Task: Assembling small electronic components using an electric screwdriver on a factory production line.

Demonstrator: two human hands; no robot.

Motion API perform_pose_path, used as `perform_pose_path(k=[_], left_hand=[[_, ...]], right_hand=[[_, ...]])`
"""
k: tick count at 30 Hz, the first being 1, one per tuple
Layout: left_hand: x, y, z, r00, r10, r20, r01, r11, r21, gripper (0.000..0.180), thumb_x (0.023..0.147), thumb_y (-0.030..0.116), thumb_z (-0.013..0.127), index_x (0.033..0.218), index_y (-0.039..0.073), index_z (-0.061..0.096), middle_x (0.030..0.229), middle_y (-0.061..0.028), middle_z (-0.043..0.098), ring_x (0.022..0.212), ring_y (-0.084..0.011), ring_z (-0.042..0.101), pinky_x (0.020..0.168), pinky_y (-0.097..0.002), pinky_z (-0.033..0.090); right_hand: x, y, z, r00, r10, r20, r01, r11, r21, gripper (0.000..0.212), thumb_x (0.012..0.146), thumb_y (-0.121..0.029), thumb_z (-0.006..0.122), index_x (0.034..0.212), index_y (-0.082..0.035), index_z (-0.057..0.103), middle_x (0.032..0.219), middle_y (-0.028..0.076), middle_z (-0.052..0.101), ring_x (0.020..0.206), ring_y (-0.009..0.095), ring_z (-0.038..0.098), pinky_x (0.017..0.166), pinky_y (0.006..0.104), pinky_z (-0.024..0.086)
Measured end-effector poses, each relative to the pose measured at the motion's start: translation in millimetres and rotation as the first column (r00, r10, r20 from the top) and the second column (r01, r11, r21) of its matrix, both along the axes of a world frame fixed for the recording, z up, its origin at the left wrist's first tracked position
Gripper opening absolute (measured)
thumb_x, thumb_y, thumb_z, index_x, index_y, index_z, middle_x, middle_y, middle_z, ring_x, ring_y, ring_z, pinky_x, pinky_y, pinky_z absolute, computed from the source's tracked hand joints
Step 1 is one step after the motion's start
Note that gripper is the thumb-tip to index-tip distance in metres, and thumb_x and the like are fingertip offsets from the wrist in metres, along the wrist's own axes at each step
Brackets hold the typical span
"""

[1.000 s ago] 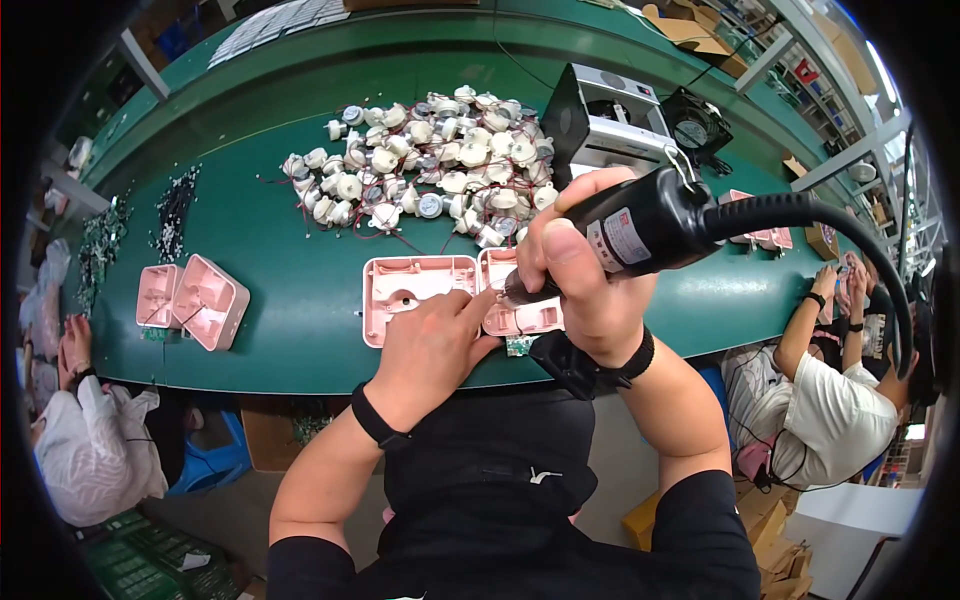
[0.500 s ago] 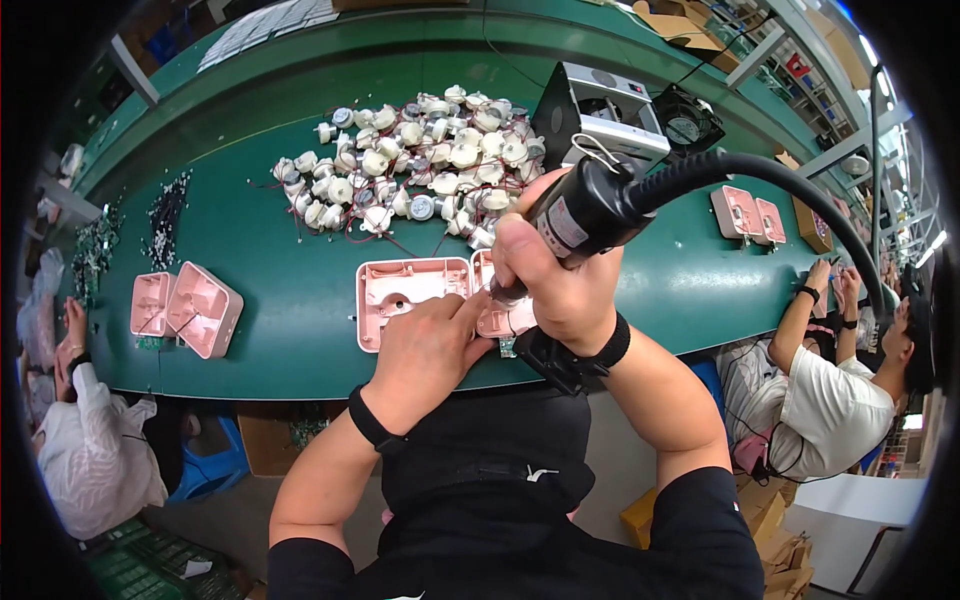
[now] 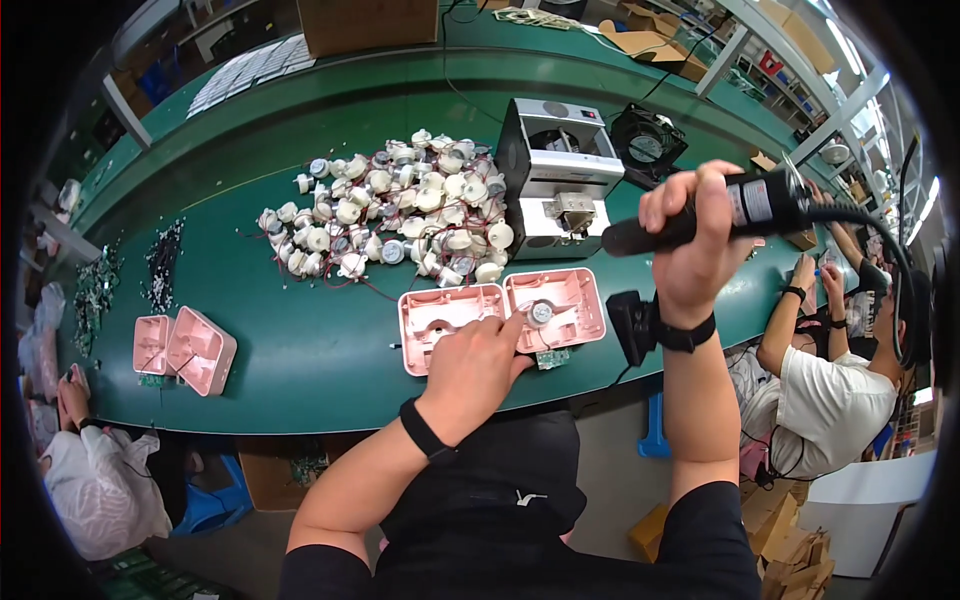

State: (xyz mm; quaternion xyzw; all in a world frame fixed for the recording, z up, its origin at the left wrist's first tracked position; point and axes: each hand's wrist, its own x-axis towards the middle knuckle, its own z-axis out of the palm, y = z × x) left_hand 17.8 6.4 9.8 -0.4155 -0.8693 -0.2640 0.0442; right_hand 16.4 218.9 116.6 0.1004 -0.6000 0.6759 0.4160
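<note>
My right hand [image 3: 695, 235] is raised over the right part of the bench, fingers wrapped round a black electric screwdriver [image 3: 768, 198]. Its tip end points left, close to a screw feeder [image 3: 565, 165]. On the bench lies a pink plastic housing [image 3: 590, 300] in two open halves side by side. The right half holds a small round motor [image 3: 539, 313], and a green circuit board [image 3: 552, 358] sticks out at its near edge. My left hand [image 3: 470, 370] lies over the left half, with index finger and thumb gripping the housing near the motor.
A heap of white motors [image 3: 400, 205] with red wires lies beyond the housing. Another pink housing [image 3: 200, 350], dark wires [image 3: 163, 265] and circuit boards [image 3: 95, 300] are at the left. A black fan [image 3: 648, 145] stands beside the feeder. Co-workers sit on both sides.
My right hand has lifted the screwdriver off the housing and moved it right, beside the feeder. The motor in the right half now shows. My left hand stays on the housing.
</note>
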Motion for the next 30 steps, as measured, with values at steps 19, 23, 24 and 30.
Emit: perform_pose_path(k=[19,23,24,30], left_hand=[[-45,-162,-13,0.23,-0.445,0.866,-0.842,0.355,0.406,0.03,0.096,0.011,0.059,0.123,-0.002,0.054,0.122,-0.0127,0.059,0.105,-0.0185,0.062,0.093,-0.034,0.052],[-41,-167,-10,0.254,-0.427,0.868,-0.769,0.455,0.449,0.034,0.098,0.011,0.057,0.129,-0.001,0.051,0.125,-0.0124,0.056,0.11,-0.0212,0.061,0.101,-0.0339,0.05],[-39,-166,-9,0.285,-0.37,0.884,-0.734,0.509,0.449,0.037,0.099,0.012,0.057,0.132,-0.001,0.049,0.125,-0.012,0.055,0.11,-0.0219,0.061,0.103,-0.0339,0.049],[-30,-163,-1,0.4,-0.277,0.873,-0.649,0.588,0.484,0.042,0.1,0.014,0.057,0.139,0.002,0.046,0.122,-0.0113,0.058,0.108,-0.0207,0.063,0.093,-0.0299,0.053]], right_hand=[[17,7,2,0.982,0.176,0.074,-0.165,0.977,-0.134,0.026,0.099,-0.032,0.054,0.104,-0.006,0.053,0.072,0.002,0.049,0.058,0.014,0.046,0.057,0.0305,0.04],[44,-19,4,0.988,0.119,0.097,-0.116,0.992,-0.041,0.024,0.1,-0.03,0.051,0.106,-0.007,0.047,0.072,0.004,0.048,0.057,0.013,0.046,0.057,0.0298,0.04],[48,-25,3,0.989,0.109,0.099,-0.108,0.994,-0.025,0.024,0.1,-0.03,0.051,0.107,-0.008,0.046,0.072,0.004,0.048,0.056,0.013,0.046,0.056,0.0296,0.04],[68,-38,4,0.987,0.137,0.089,-0.14,0.99,0.024,0.029,0.099,-0.034,0.052,0.108,-0.008,0.043,0.071,0.004,0.048,0.053,0.012,0.045,0.054,0.0283,0.04]])
